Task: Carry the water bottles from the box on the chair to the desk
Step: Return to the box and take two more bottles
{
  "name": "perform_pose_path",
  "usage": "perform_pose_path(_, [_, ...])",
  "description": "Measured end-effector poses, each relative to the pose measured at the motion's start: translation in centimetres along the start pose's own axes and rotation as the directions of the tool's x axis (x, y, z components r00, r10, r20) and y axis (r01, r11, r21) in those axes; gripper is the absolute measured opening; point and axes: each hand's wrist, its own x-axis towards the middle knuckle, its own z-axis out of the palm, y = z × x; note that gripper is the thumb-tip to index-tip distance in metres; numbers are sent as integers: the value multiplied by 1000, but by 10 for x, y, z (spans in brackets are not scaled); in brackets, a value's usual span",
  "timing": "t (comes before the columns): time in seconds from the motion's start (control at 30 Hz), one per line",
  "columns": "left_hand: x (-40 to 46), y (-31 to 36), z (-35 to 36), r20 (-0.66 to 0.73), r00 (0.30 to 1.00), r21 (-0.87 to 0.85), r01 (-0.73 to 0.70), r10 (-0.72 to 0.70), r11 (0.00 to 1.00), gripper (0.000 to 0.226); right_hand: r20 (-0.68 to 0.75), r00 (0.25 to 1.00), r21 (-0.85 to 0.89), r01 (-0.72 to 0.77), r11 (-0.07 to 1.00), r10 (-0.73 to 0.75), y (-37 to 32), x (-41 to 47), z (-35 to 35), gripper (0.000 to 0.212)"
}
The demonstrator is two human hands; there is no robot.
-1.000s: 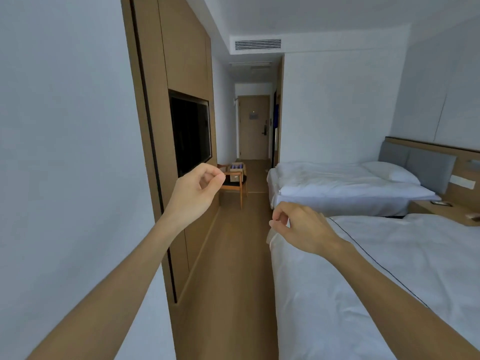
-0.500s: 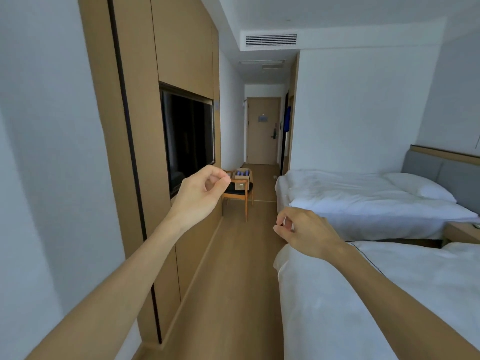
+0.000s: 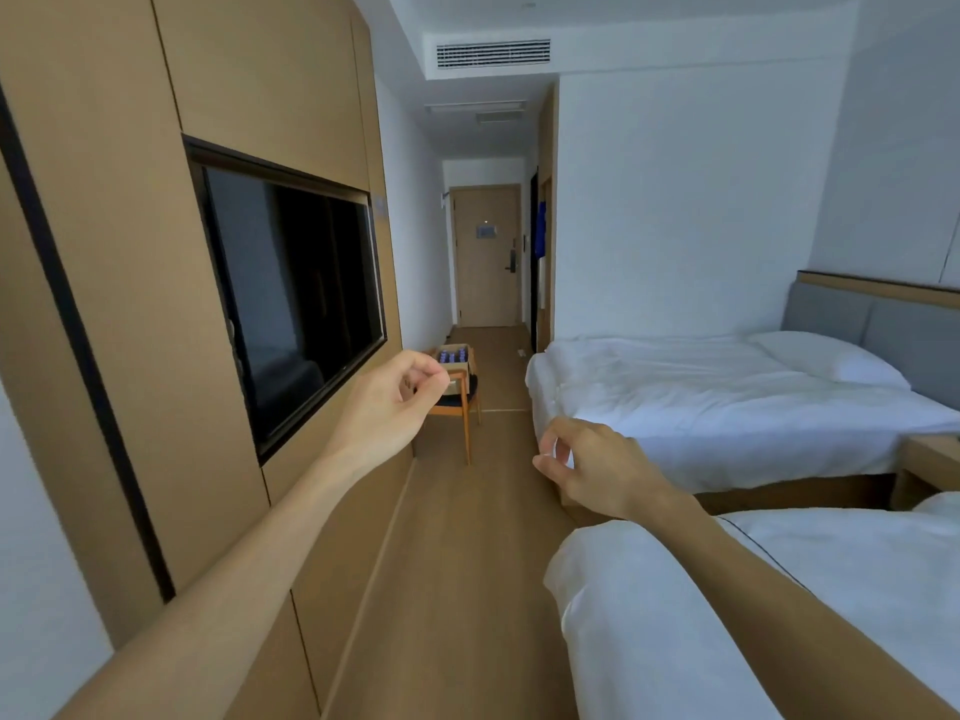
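Reaching forward at chest height, the left hand (image 3: 387, 402) has its fingers curled in toward the palm, thumb meeting the fingertips, and nothing shows inside it. The right hand (image 3: 592, 467) hangs a little lower and to the right of it, fingers likewise loosely curled with the thumb near the forefinger, holding nothing. The box (image 3: 456, 356) sits on the chair (image 3: 460, 402) just past the left hand's knuckles, well beyond reach, partly hidden by that hand; the water bottles (image 3: 451, 354) show only as a cluster of blue caps in the box's open top. To the left of the left hand a dark television (image 3: 296, 293) is set into a wooden wall. To the right of the right hand lies a bed (image 3: 727, 402) with white covers and a pillow (image 3: 831, 358), and a second bed (image 3: 675, 615) runs under the right forearm. Straight ahead beyond both hands, a wood floor (image 3: 467, 563) leads to a closed door (image 3: 485, 257)
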Motion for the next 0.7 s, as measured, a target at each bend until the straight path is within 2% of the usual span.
perform_pose_path(0.33, [181,-104,115,-2,1000,28,29,-29,999,8,31,998,21,50,999,-51,129,196,59,12])
perform_pose_path(0.7, [350,-209,198,-41,997,57,61,-58,997,12,34,994,27,102,994,-103,236,402,116,10])
